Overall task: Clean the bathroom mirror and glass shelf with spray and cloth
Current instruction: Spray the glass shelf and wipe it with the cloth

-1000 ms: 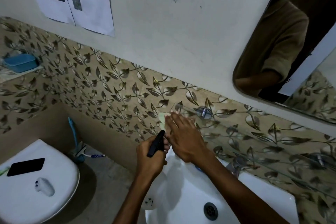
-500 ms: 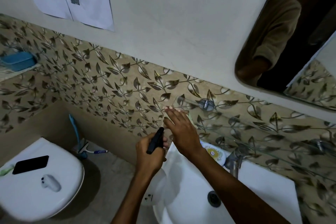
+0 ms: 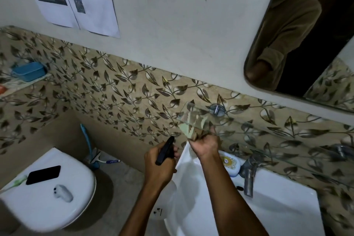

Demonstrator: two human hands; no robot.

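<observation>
A clear glass shelf (image 3: 268, 136) runs along the leaf-patterned tiled wall on metal brackets, below the mirror (image 3: 306, 34) at the upper right. My right hand (image 3: 206, 144) is under the shelf's left end, holding a pale green cloth (image 3: 186, 129) pressed against the glass from below; the fingers show through the shelf. My left hand (image 3: 160, 165) is just left of it, closed around a spray bottle whose black nozzle (image 3: 165, 150) points up toward the wall. The bottle's body is hidden by my hand.
A white sink (image 3: 268, 207) with a metal tap (image 3: 248, 175) and a white tub (image 3: 229, 164) is below the shelf. At the left, a toilet lid (image 3: 63, 210) holds a black phone (image 3: 43, 174) and a small white device (image 3: 64, 192). A blue dish (image 3: 28, 71) sits on a side ledge.
My right hand has moved from on top of the shelf's left end to beneath it, with the cloth now under the glass. The left hand has stayed put with the sprayer.
</observation>
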